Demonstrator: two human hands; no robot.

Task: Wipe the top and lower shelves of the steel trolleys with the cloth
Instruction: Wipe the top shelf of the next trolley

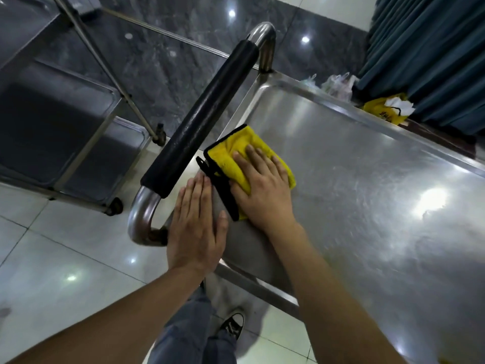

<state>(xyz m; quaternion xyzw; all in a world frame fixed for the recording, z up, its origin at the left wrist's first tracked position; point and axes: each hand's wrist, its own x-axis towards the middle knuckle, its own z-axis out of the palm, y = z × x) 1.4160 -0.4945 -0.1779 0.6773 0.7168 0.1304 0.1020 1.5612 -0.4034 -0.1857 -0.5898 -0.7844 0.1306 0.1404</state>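
A yellow cloth [236, 149] with a black edge lies folded on the top shelf [367, 179] of a steel trolley, close to its handle end. My right hand [262, 187] presses flat on the cloth, fingers spread. My left hand [196, 227] lies flat on the shelf's near corner rim beside the cloth, fingers together, holding nothing. The trolley's handle [202, 119] is a steel tube with a black grip, just beyond both hands. A second steel trolley [65, 132] stands to the left, its lower shelves visible.
A yellow bag [385, 110] and clear plastic bags [338, 84] sit past the shelf's far edge, before a dark teal curtain [433, 48]. The floor is light tile [65, 258] against a dark marble wall. My legs and a shoe [232, 324] show below.
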